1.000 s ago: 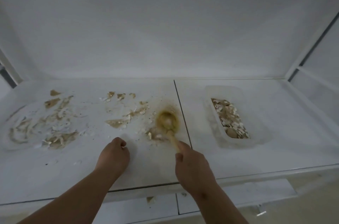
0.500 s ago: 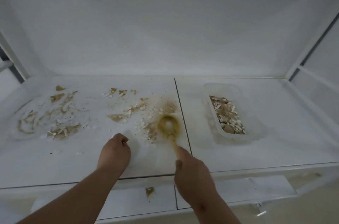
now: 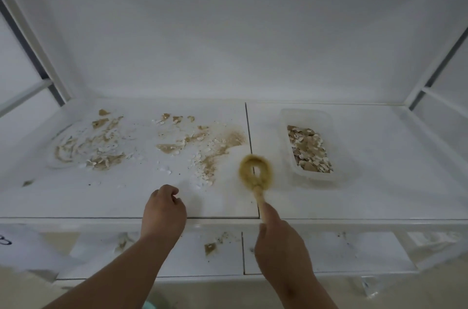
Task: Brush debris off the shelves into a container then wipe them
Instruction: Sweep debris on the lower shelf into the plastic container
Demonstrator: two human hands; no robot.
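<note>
Right hand (image 3: 281, 245): clamped on round tan bristle brush (image 3: 255, 172).
Left hand (image 3: 164, 210): curled, empty.
Clear plastic container (image 3: 307, 116): part-filled.
Outstanding: brown-and-white flaky debris (image 3: 210, 156) on white shelf (image 3: 379, 156); wiping.

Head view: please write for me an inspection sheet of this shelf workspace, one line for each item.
Surface: white upper shelf of two panels with a dark seam; tan and white debris spread over the left panel.
Job's things: round yellow-bristled brush with wooden handle, its head on the seam; clear plastic rectangular container on the right panel, holding flakes.
Clutter: scattered flakes on the lower shelf.
Grippers: right hand grips the brush handle; left hand rests at the shelf's front edge, fingers curled, holding nothing visible.
Cables: nothing seen.
Surroundings: white back wall; white frame posts at both sides.
</note>
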